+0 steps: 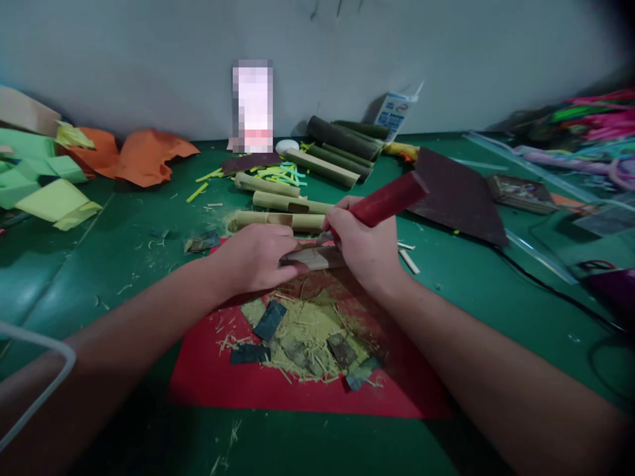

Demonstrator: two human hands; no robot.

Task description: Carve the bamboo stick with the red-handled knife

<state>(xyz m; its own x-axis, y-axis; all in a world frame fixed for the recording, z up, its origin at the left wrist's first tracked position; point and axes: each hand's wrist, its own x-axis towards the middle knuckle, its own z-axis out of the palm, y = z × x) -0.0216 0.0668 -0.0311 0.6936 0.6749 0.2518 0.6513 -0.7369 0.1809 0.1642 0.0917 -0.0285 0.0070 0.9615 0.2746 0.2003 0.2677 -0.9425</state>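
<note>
My left hand [262, 258] is closed on the left end of a pale bamboo piece [320, 259], which lies low over the red sheet [198, 377]. Wrapped in my right hand [367, 248] is a thick red-handled tool [389, 198]. Its handle slants up to the right, and its narrow metal tip [325, 238] points down at the bamboo piece; whether it touches is hard to see. Fingers cover the bamboo piece's right end. Below my hands, sawdust and shavings [307, 324] are heaped on the red sheet, with several dark flat scraps [270, 320] among them.
Cut bamboo tubes [278, 220] lie just beyond my hands, with darker bamboo lengths [342, 142] behind. Orange paper [149, 155] and folded green paper [54, 198] are at left. A dark brown sheet [451, 198], a black cable [540, 287] and coloured strands [605, 125] occupy the right.
</note>
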